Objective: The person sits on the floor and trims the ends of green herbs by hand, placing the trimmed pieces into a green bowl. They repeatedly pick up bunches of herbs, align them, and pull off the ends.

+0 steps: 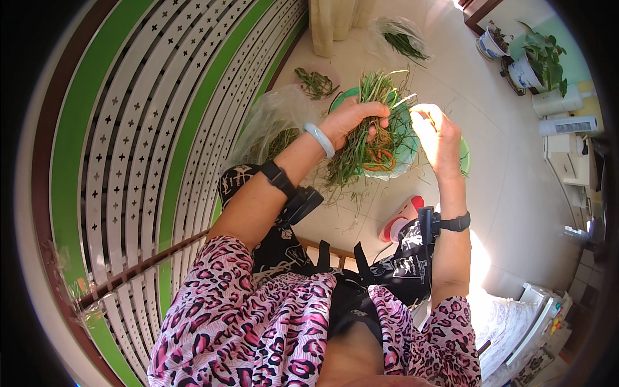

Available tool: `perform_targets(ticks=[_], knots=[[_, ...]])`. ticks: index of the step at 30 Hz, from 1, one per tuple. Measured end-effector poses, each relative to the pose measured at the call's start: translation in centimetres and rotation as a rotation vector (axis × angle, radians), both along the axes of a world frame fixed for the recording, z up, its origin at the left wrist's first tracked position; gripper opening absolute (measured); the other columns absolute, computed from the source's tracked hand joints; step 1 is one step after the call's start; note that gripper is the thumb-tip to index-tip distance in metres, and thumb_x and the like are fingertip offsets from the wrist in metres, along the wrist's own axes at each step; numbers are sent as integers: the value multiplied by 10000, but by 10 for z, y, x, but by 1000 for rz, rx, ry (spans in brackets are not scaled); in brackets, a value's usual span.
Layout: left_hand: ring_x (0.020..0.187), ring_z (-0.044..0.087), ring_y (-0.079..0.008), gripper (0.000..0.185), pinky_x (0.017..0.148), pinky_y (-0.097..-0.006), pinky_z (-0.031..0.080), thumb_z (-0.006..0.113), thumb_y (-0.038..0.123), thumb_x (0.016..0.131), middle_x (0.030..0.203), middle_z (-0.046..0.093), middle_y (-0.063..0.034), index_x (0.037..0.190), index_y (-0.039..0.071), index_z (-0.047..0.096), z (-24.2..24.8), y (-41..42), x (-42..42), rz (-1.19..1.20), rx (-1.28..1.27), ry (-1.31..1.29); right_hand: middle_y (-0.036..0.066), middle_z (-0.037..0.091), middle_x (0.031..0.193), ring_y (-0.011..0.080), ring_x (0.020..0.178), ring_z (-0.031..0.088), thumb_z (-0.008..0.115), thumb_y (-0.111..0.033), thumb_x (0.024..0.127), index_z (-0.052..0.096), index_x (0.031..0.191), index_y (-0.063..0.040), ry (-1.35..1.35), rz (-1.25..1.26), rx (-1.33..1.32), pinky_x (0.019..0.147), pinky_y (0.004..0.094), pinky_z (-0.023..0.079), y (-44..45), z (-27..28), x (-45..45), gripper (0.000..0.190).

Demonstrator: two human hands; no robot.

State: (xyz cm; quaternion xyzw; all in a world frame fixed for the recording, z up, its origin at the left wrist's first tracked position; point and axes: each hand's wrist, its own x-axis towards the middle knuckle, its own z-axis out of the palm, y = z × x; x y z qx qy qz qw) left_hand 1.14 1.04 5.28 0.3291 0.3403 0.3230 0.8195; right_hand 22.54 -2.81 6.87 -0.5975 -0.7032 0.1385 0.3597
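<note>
My left hand, a pale bangle on its wrist, is shut around a thick bunch of long, thin green stalks, some dry and brownish. The bunch is over a green basin, which looks lined with thin plastic. Orange scissor handles show beside the bunch, their blades hidden. To the right of the bunch, my right hand has its thumb and fingertips pinched together in bright sunlight. A pale stalk end points towards those fingertips; I see nothing clearly between them.
A clear plastic bag of stalks lies left of the basin. Beyond are a pinkish dish of green pieces and another bag of greens. A slatted panel runs along the left; potted plants stand far right.
</note>
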Motion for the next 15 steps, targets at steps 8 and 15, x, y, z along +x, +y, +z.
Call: perform_targets(ticks=[8,15], knots=[[541,502,-54,136,478,-217,426,698,166,865,721,603,3,869,44,636,2,-1,0,4,71,85,78,718,896,167,685,647,734,-68,847,688,1029,-99,76,25,150,643,278,516,-4,4,-5,190],[534,489,-60,135,474,-232,404,700,175,866,700,582,9,838,59,635,2,-1,0,-32,113,86,64,721,882,200,693,687,732,-150,851,721,994,-125,-139,42,139,637,295,545,0,-1,-6,146]])
